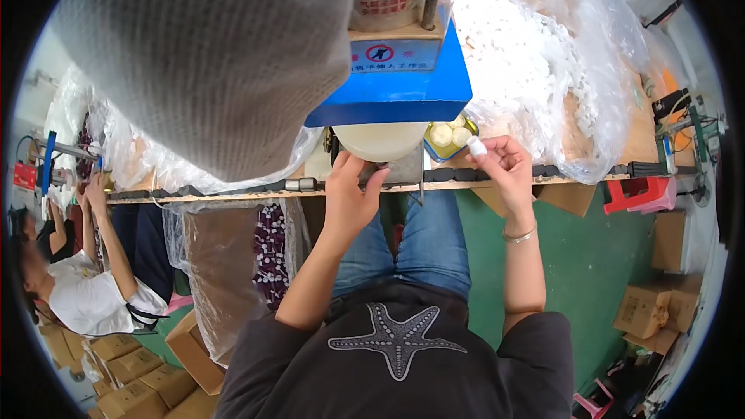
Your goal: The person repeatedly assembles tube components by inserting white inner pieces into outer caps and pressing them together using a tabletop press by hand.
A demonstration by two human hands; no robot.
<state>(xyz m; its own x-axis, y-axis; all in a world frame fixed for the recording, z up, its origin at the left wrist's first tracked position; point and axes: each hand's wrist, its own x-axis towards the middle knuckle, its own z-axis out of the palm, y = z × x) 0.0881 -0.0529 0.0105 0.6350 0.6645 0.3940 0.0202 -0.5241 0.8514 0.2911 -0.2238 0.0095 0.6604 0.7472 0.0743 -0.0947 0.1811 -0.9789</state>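
My right hand (pixel 508 174) pinches a small white plastic piece (pixel 477 147) between thumb and fingers, just above the table's front edge. My left hand (pixel 351 195) is curled at the metal base (pixel 405 169) of a blue-housed bench machine (pixel 396 97), under its round cream part (pixel 380 140). Its thumb and fingers close together there near a small dark bit; what they hold, if anything, is hidden. Beside the machine sits a small blue-rimmed tray (pixel 444 157) with several pale round pieces (pixel 441 134). Blurred grey knitted fabric (pixel 217 54) covers the upper left.
Small white pieces (pixel 512 54) lie heaped on clear plastic at the right of the table. A plastic-lined carton (pixel 225 264) with dark purple and white parts stands below left. A co-worker (pixel 101 287) works at far left. Cartons (pixel 648 306) and a red stool (pixel 632 192) are at right.
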